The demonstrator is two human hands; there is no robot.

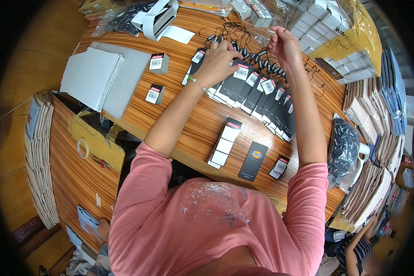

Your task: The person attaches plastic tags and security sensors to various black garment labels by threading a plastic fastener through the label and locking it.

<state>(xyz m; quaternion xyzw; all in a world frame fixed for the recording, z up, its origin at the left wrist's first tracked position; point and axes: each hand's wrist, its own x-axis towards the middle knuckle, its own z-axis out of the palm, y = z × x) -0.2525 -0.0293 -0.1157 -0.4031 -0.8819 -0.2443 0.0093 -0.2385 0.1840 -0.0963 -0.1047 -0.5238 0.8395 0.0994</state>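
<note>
Both hands work at the far middle of the worktop. Left hand lies palm down, fingers spread, pressing on the far end of a row of black card hang tags with white barcode labels. Right hand is raised just beyond the row, fingers pinched together on a thin black string drawn up from the tangle of black looped strings with small barrel fasteners.

Findings, largest to smallest:

- Round wooden worktop, orange-brown grain, carries all items.
- Clear and yellow plastic bag of small white boxes sits at the far right edge.
- Stack of pale grey paper sheets lies at the left edge.
- Row of overlapping hang tags runs diagonally from the far middle toward the right edge, touching the string tangle at its far end.
- Clear plastic bag of black fasteners rests at the right edge, well apart from both hands.
- Strip of white adhesive labels topped by a black tag lies near the near edge.
- Single black hang tag with an orange emblem lies just beside that strip.
- One small labelled black tag lies just right of it.
- Two small black boxes with white barcode labels stand near the grey sheets.
</note>
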